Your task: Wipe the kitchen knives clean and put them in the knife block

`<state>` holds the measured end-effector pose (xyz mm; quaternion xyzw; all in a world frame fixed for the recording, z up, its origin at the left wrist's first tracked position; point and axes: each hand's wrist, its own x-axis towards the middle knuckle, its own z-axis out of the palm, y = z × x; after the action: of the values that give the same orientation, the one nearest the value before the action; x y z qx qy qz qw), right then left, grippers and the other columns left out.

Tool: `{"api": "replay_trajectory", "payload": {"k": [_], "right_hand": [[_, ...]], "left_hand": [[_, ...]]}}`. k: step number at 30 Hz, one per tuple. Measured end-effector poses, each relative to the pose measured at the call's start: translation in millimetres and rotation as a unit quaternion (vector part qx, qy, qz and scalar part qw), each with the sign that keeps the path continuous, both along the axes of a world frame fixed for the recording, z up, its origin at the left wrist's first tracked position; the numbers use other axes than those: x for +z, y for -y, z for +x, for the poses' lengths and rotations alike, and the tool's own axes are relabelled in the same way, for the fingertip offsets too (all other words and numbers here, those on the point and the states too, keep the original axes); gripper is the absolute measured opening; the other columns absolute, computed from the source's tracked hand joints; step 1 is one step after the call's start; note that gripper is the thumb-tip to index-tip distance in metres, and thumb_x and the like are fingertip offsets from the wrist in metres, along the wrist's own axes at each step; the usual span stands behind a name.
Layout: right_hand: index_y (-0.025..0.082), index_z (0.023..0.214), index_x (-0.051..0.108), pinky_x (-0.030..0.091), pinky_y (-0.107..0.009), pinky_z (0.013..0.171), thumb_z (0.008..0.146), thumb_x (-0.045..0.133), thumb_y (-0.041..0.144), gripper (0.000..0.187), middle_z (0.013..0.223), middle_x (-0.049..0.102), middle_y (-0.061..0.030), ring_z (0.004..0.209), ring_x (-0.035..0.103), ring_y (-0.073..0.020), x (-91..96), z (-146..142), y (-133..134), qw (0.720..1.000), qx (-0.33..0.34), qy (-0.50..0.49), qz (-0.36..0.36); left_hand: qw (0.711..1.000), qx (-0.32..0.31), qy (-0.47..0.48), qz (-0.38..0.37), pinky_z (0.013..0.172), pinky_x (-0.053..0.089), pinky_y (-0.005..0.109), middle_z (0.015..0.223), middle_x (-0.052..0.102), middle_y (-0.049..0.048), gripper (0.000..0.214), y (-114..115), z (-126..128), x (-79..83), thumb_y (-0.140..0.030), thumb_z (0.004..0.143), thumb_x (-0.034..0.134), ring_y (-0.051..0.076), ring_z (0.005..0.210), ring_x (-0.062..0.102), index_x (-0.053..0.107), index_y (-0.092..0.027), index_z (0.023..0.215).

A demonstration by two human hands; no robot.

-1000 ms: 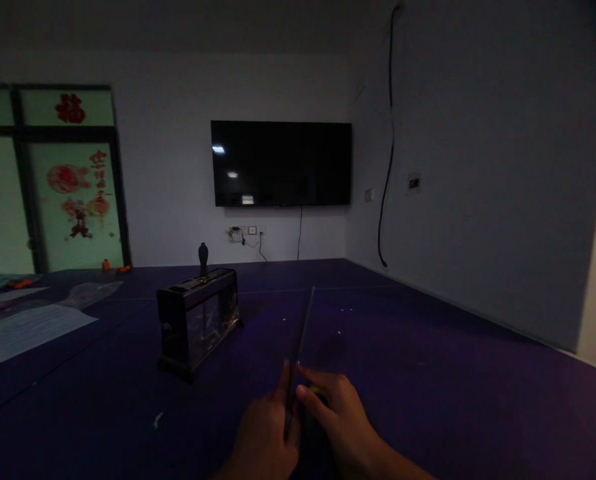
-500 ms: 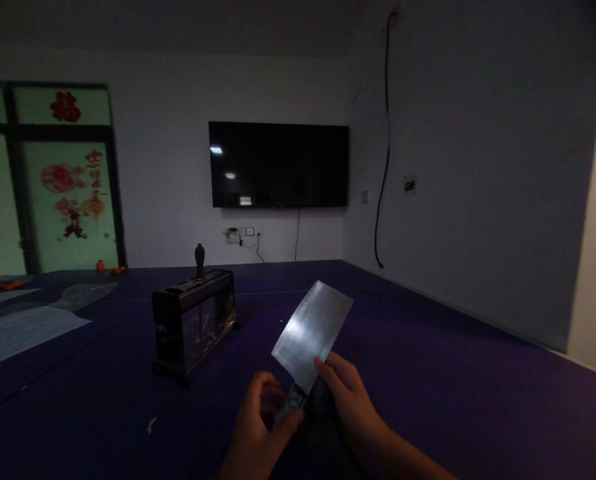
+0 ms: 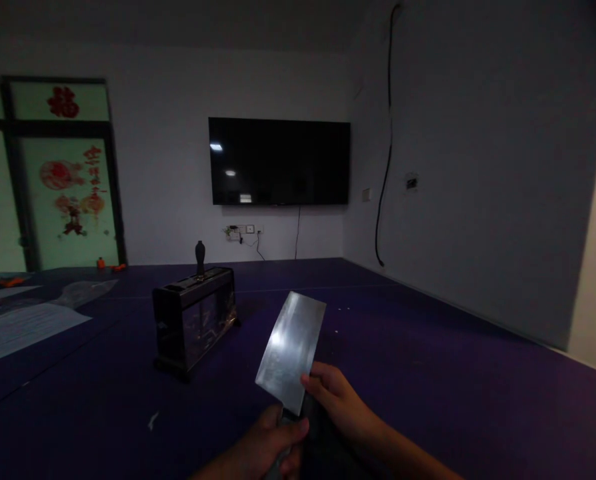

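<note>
A cleaver (image 3: 293,350) with a broad shiny blade is held up in front of me, its blade pointing up and away. My left hand (image 3: 273,440) is closed round the dark handle, thumb lying across it. My right hand (image 3: 338,400) pinches the blade's right edge near the handle, thumb on the face towards me; the fingers behind the blade are partly hidden. Left of the cleaver, on the purple surface, stands a dark knife block (image 3: 198,323) with clear side panels. One black handle (image 3: 200,259) sticks up from its top.
Papers (image 3: 28,327) and a clear plastic bag (image 3: 88,291) lie on the purple surface (image 3: 428,387) at left. Small orange items (image 3: 108,265) sit farther back. A white scrap (image 3: 153,421) lies near the block. A television (image 3: 279,162) hangs on the far wall; a black cable (image 3: 389,147) hangs at right.
The cleaver has moved left and slightly down, and its blade has turned more upright. My left fingers, loose before, have wrapped round the handle. My right hand still pinches the blade's edge.
</note>
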<state>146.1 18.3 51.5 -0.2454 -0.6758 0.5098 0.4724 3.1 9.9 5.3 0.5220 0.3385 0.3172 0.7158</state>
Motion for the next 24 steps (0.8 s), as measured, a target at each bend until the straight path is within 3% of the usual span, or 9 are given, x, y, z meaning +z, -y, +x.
{"api": "replay_trajectory", "payload": {"k": [3,5,8,11,15,20,24], "right_hand": [[0.013,0.087,0.064,0.046,-0.029,0.066,0.075,0.056,0.047,0.038,0.079,0.065,-0.0077,0.073,0.060,-0.0196,0.0,10,-11,0.997,-0.047,0.037,0.043],[0.013,0.089,0.064,0.046,-0.033,0.074,0.073,0.059,0.044,0.035,0.088,0.065,-0.0098,0.083,0.059,-0.0225,-1.4,23,-20,0.983,-0.159,0.041,0.083],[0.015,0.100,0.060,0.043,-0.038,0.081,0.076,0.056,0.040,0.035,0.100,0.062,-0.0119,0.092,0.056,-0.0242,-6.0,44,-34,0.922,-0.351,0.033,0.160],[0.015,0.109,0.054,0.040,-0.041,0.086,0.078,0.050,0.032,0.035,0.107,0.058,-0.0121,0.098,0.053,-0.0244,-11.2,59,-43,0.862,-0.439,0.053,0.247],[0.018,0.106,0.054,0.044,-0.039,0.081,0.077,0.045,0.019,0.030,0.098,0.058,-0.0094,0.091,0.055,-0.0223,-21.1,57,-46,0.819,-0.443,0.112,0.348],[0.020,0.112,0.052,0.047,-0.037,0.077,0.079,0.040,0.010,0.036,0.104,0.056,-0.0093,0.095,0.053,-0.0208,-37.7,44,-40,0.789,-0.351,0.179,0.471],[0.018,0.117,0.049,0.047,-0.036,0.077,0.082,0.037,0.006,0.039,0.107,0.058,-0.0099,0.096,0.054,-0.0193,-38.8,40,-31,0.726,-0.297,0.239,0.572]], "left_hand": [[1.000,0.018,-0.012,-0.015,0.033,0.017,0.017,0.029,0.033,-0.0121,0.059,-6,1,-6.4,-0.068,0.047,0.061,0.007,0.023,0.029,0.036,-0.021,0.074],[0.999,0.023,0.003,-0.026,0.032,0.016,0.016,0.030,0.034,-0.0125,0.058,-8,0,-8.1,-0.068,0.049,0.059,0.007,0.021,0.030,0.033,-0.022,0.072],[0.999,0.024,0.034,-0.021,0.032,0.017,0.016,0.031,0.035,-0.0126,0.053,-9,-1,-7.9,-0.064,0.053,0.059,0.008,0.022,0.034,0.031,-0.022,0.070],[0.999,0.011,0.039,-0.009,0.033,0.016,0.016,0.031,0.035,-0.0121,0.050,-8,-1,-6.3,-0.061,0.057,0.058,0.008,0.022,0.035,0.033,-0.021,0.072],[0.999,0.026,0.024,-0.001,0.033,0.016,0.016,0.033,0.038,-0.0122,0.052,-6,0,-5.6,-0.059,0.055,0.061,0.008,0.023,0.035,0.034,-0.021,0.078],[1.000,0.022,-0.009,0.016,0.030,0.024,0.019,0.030,0.038,-0.0115,0.061,-7,0,-8.2,-0.064,0.045,0.063,0.008,0.021,0.030,0.034,-0.021,0.077],[0.999,0.026,-0.012,0.015,0.030,0.026,0.019,0.029,0.038,-0.0112,0.062,-10,-1,-10.3,-0.064,0.044,0.063,0.009,0.021,0.031,0.035,-0.021,0.079]]}}
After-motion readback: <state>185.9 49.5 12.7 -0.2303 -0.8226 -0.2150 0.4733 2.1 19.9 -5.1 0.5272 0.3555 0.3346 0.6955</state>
